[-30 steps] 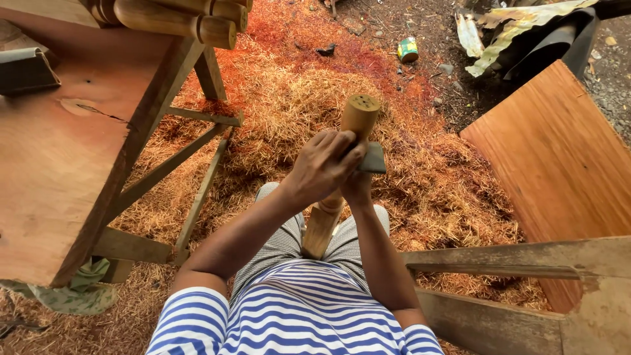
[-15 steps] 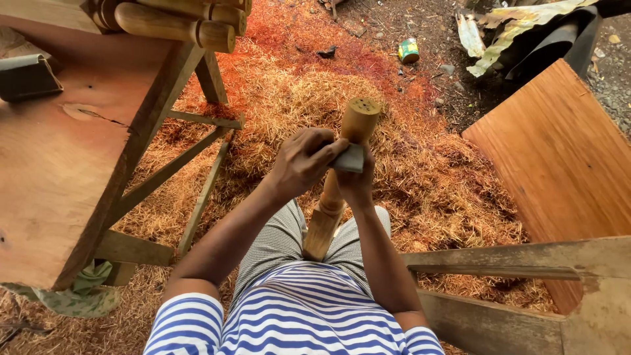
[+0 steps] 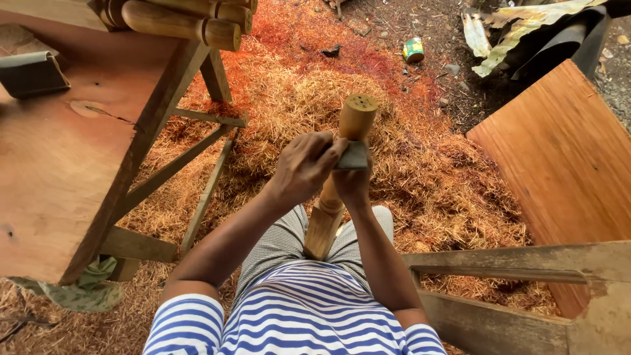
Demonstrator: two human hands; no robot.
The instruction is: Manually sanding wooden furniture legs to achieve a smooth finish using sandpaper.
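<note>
Left hand [image 3: 303, 172] clamped on grey sanding pad [image 3: 353, 156], now slid lower beneath the top of turned wooden leg [image 3: 338, 177]; right hand [image 3: 351, 187] gripping the leg, sanding mid-stroke

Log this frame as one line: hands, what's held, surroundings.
left hand: on grey sanding pad | right hand: grips turned wooden leg | leg: upright between knees | ground: wood shavings | workbench: at left

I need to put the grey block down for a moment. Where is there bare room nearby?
The workbench at the left is bare between the dark pouch and its near edge. The slanted board at the right is bare too. The far bench end is crowded with turned posts; shavings cover the ground.
</note>
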